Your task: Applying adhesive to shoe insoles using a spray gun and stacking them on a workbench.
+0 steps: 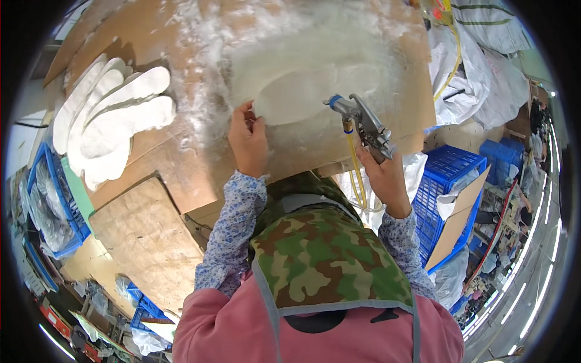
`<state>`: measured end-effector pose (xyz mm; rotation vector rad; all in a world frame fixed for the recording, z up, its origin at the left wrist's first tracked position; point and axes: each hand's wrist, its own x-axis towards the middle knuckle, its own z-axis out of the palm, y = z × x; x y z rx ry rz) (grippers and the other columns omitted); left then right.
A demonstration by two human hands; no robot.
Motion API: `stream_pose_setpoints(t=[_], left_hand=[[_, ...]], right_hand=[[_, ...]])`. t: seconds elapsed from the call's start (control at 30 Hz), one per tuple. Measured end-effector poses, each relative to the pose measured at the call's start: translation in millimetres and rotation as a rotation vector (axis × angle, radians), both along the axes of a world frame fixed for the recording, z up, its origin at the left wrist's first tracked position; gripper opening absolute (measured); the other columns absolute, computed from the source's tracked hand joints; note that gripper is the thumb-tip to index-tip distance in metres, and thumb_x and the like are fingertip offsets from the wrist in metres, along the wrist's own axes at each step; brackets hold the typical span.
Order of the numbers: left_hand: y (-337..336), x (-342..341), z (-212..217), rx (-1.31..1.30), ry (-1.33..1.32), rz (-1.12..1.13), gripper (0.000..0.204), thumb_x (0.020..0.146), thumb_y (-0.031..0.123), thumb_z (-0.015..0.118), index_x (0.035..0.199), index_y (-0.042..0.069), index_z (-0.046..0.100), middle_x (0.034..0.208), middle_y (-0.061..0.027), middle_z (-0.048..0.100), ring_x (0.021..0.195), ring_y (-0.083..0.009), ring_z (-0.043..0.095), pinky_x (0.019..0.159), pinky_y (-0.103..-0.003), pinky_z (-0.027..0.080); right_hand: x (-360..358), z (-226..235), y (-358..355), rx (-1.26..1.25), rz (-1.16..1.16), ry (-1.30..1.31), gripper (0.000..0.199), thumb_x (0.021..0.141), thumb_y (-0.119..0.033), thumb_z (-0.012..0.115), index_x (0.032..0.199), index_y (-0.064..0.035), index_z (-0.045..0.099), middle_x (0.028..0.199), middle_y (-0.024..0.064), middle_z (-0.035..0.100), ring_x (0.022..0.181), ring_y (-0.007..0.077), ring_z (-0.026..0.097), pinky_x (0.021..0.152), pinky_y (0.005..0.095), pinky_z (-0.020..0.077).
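My right hand (385, 175) is wrapped round the grip of a metal spray gun (363, 118) with a blue nozzle ring, which points left over the board. A yellow hose (356, 166) hangs from the gun. Under the nozzle a pale insole (302, 94) lies flat, its outline faint against the whitened cardboard (200, 36). My left hand (248, 136) is at the insole's left end, thumb and fingertips pinching its edge. To the left, several white insoles (112, 118) lie fanned out and overlapping on the cardboard.
Below the table's left part is a wooden board (145, 236). Blue plastic crates stand at the left (54, 199) and right (445, 187), holding plastic bags. White sacks (484, 72) and a yellow hose run along the far right of the table.
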<state>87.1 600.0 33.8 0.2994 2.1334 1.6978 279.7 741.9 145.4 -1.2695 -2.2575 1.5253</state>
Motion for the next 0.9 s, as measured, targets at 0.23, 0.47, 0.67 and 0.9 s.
stream_pose_setpoints(t=[0.23, 0.47, 0.67, 0.9], left_hand=[[2, 0, 3, -0.013, -0.017, 0.007, 0.031, 0.082, -0.003, 0.055, 0.112, 0.0, 0.054, 0.088, -0.0085, 0.057, 0.075, -0.0155, 0.056, 0.068, -0.028, 0.047], [-1, -1, 0, -0.009, -0.031, -0.007, 0.03, 0.085, 0.001, 0.056, 0.115, 0.0, 0.053, 0.094, -0.0066, 0.057, 0.084, -0.0127, 0.054, 0.072, -0.026, 0.047], [1, 2, 3, -0.019, -0.055, 0.002, 0.031, 0.085, 0.001, 0.056, 0.116, 0.0, 0.053, 0.095, -0.0061, 0.056, 0.084, -0.0118, 0.054, 0.07, -0.025, 0.046], [1, 4, 0, 0.006, -0.091, 0.004, 0.03, 0.087, 0.001, 0.055, 0.116, 0.002, 0.052, 0.097, -0.0047, 0.056, 0.085, -0.0101, 0.053, 0.069, -0.024, 0.044]], right_hand=[[-25, 6, -33, -0.012, 0.142, 0.055, 0.023, 0.086, -0.009, 0.06, 0.107, -0.0006, 0.052, 0.074, 0.0148, 0.058, 0.064, 0.0248, 0.053, 0.06, 0.0336, 0.043], [-35, 17, -40, -0.059, 0.208, 0.009, 0.022, 0.086, -0.008, 0.06, 0.106, -0.0023, 0.053, 0.075, 0.0168, 0.059, 0.065, 0.0317, 0.057, 0.06, 0.0357, 0.0439], [-21, 7, -27, 0.056, 0.117, 0.043, 0.022, 0.087, -0.009, 0.06, 0.107, -0.0021, 0.053, 0.069, 0.0163, 0.056, 0.059, 0.0304, 0.053, 0.057, 0.0352, 0.0423], [-8, 5, -4, 0.065, 0.039, 0.039, 0.022, 0.088, -0.011, 0.059, 0.106, -0.0001, 0.054, 0.067, 0.0157, 0.056, 0.058, 0.0255, 0.051, 0.056, 0.0344, 0.0411]])
